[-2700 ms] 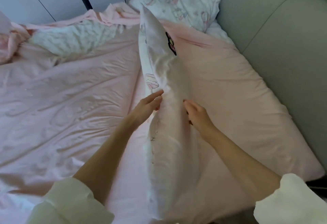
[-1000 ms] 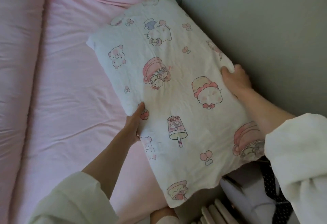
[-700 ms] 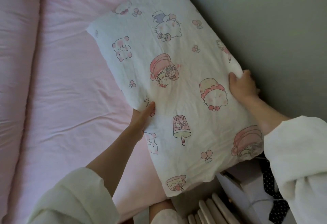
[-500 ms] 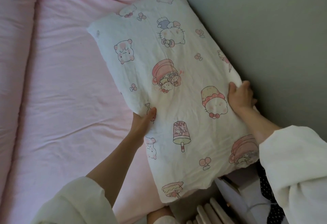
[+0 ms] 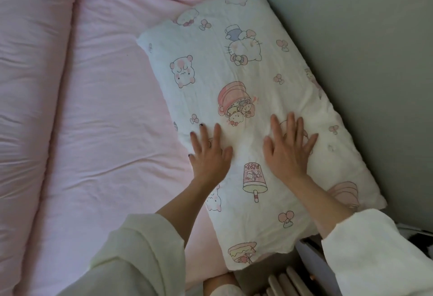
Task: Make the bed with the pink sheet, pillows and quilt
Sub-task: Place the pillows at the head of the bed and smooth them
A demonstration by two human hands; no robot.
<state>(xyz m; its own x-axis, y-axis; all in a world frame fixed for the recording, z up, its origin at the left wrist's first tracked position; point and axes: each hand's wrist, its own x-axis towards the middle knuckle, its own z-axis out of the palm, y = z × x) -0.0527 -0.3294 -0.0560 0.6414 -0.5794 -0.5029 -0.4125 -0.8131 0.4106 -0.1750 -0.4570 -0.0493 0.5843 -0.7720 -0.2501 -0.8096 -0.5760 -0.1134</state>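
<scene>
Left hand [image 5: 209, 155], right hand [image 5: 287, 148] flat, fingers spread, pressing pillow [image 5: 246, 66]

White cartoon-print pillow on pink bedding

The pillow [image 5: 246, 99] is white, printed with pink, outlined cartoon animals, bows, cups and a cake. The sheet [image 5: 110, 108] is plain pale pink; the headboard [image 5: 363, 61] grey-green; both sleeves [image 5: 131, 256] cream-white; fingernails dark.

One cartoon-print pillow [image 5: 246, 80] lies on one pink sheet [image 5: 112, 113]. Two hands rest on it: the left hand [image 5: 209, 153] and the right hand [image 5: 287, 150]. One pink quilt roll [image 5: 30, 85] lies at left.
</scene>
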